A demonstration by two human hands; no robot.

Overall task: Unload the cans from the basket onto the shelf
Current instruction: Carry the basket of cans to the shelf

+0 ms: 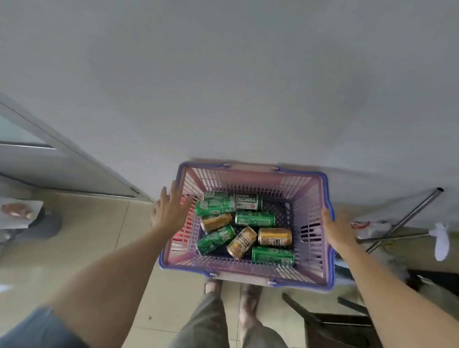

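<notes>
A pink plastic basket (310,200) with a blue rim stands on the floor against a white wall. Several cans lie on their sides in it: green cans (255,218), gold cans (274,237) and one white-and-green can (248,202). My left hand (167,208) hovers at the basket's left rim, fingers spread, holding nothing. My right hand (337,228) rests against the outside of the right rim; its fingers are partly hidden, so a grip is unclear. No shelf is in view.
A white wall (226,82) fills the upper view. A glass door frame (54,154) is at left, with a grey bin (18,218) below it. Metal poles (409,219) and a white cloth lie at right, a dark stool (348,321) at lower right. My feet stand just behind the basket.
</notes>
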